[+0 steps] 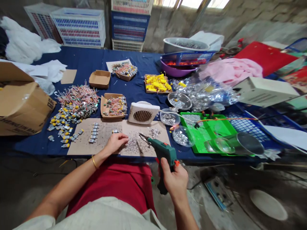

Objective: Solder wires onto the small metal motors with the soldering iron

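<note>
A green soldering gun [163,153] is gripped at its pistol handle by the right hand [176,179], which is closed around it just off the near edge of the blue-covered table [134,86]; the thin metal tip is pointed left and up, over a brown cardboard sheet [105,135] lying flush with that edge. The gun's body is seen to be dark green with a small orange trigger beside the fingers. The left hand [115,142] is rested on the cardboard with its fingers curled down onto a scatter of small silvery bits; whether anything is pinched cannot be told. A short row of small metal parts [93,131] is laid out left of that hand, well apart from it. Open cardboard is left between the two hands and just ahead of the tip, bounded at the back by a white vented fan housing [143,113]. To the right, room is closed off by clear dishes [180,135] of shiny pieces and a green plastic tray [208,132].
</note>
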Motion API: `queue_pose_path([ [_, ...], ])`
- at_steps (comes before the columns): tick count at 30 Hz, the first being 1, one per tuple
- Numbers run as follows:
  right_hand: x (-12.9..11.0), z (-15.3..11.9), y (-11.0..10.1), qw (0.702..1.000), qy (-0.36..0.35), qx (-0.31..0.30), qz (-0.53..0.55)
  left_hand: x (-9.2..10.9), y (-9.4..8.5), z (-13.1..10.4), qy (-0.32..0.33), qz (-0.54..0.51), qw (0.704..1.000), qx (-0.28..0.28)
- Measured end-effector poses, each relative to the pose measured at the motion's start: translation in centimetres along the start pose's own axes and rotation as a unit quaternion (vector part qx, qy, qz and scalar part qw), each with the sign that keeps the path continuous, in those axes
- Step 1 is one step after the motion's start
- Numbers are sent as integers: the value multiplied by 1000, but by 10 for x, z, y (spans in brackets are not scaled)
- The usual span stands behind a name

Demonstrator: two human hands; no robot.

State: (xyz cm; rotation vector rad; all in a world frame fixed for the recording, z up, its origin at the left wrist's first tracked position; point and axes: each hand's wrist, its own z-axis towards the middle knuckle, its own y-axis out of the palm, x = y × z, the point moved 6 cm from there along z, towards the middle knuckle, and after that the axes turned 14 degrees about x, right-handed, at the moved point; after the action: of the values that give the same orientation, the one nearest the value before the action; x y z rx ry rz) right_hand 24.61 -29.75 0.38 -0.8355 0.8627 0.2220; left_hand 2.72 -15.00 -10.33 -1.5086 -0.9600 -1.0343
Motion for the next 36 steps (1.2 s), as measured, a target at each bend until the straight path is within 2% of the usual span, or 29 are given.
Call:
queue_pose_path([
  [1, -3, 3, 6, 1000, -10, -4, 7, -4, -6, 3, -36, -25, 999, -3],
  [3, -13, 7, 20, 999, -40, -19, 22, -10, -22, 8, -63, -33, 997, -17],
  [7, -35, 6, 52, 991, -100, -68, 64, -22, -62, 10, -22, 100, 995, -1],
  [10, -43, 2, 70, 986, -107, -102, 73, -29, -78, 12, 14, 171, 985, 30],
  [14, -48, -2, 79, 984, -121, -111, 67, -32, -77, 17, 14, 170, 985, 39],
  [26, -58, 6, 96, 982, -149, -114, 36, -16, -77, 26, 22, 174, 983, 62],
  [36, -68, 8, 101, 974, -154, -165, 26, -20, -76, 26, 19, 188, 980, 60],
])
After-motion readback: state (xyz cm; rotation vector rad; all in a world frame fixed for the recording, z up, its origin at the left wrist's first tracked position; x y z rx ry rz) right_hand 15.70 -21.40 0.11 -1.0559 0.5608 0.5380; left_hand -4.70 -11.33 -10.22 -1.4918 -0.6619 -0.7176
